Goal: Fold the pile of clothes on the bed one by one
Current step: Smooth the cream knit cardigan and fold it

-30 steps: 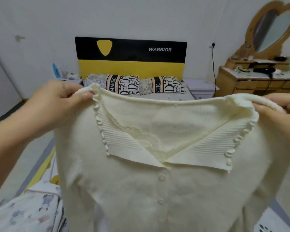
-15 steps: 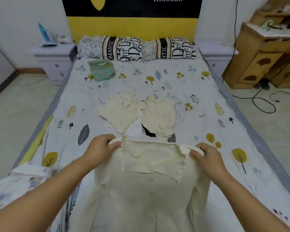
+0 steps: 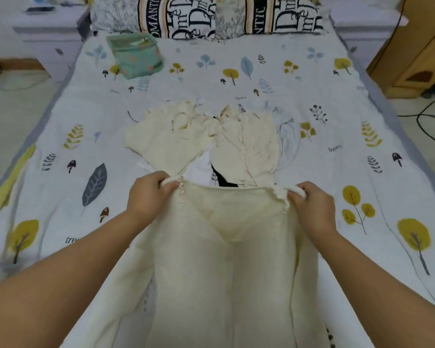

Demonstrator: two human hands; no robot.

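Note:
A cream knit cardigan (image 3: 224, 272) with a wide ribbed collar is stretched out front side up, just above the near part of the bed (image 3: 312, 84). My left hand (image 3: 148, 197) pinches its left shoulder and my right hand (image 3: 312, 209) pinches its right shoulder. Its sleeves trail down both sides toward me. Beyond the collar lies the pile of clothes (image 3: 204, 141): two crumpled cream garments with white and black pieces partly hidden underneath.
A folded green item (image 3: 136, 55) lies near the patterned pillows (image 3: 226, 16) at the head of the bed. A white nightstand (image 3: 48, 28) stands at the left. A wooden dresser (image 3: 417, 59) and black cables (image 3: 427, 121) on the floor are at the right.
The cardigan came down from in front of my face to just above the bed. My view tilted down, and both hands lowered while still holding the shoulders.

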